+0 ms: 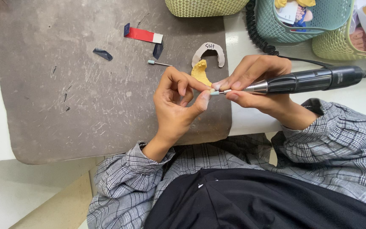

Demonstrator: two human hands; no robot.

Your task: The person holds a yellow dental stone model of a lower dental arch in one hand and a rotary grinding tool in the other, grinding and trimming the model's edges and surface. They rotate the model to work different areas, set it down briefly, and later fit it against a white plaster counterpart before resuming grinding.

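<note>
The black and silver rotary tool (pixel 306 81) lies almost level across the right of the frame, its long axis running left to right and its thin bit pointing left toward the middle. Its rear end reaches the right edge near the baskets, and a black coiled cord (pixel 257 32) trails up from behind it. The right hand (pixel 257 82) is closed around the silver front of the tool, fingers pinched like holding a pen. The bit meets a small pale piece (pixel 214 92) held at the centre of the frame, pinched between thumb and forefinger of the left hand (pixel 176 99); the other fingers of that hand are curled in. Just above the fingertips sits one yellow tooth mould (pixel 201 72), touching one grey arch-shaped mould (pixel 209 53) behind it.

All this is over the right edge of a scratched grey mat (pixel 85 85), which lies on the white counter (pixel 250 123). The left and middle of the mat are open room. Upper centre on the mat lie one spare bit with a pale green tip (pixel 157 63), one red and white strip (pixel 142 35) and two small dark scraps (pixel 103 54). Three woven baskets line the top edge: one yellow-green (pixel 204 7), one teal (pixel 272 25) and another yellow-green one (pixel 335 46) at the upper right.
</note>
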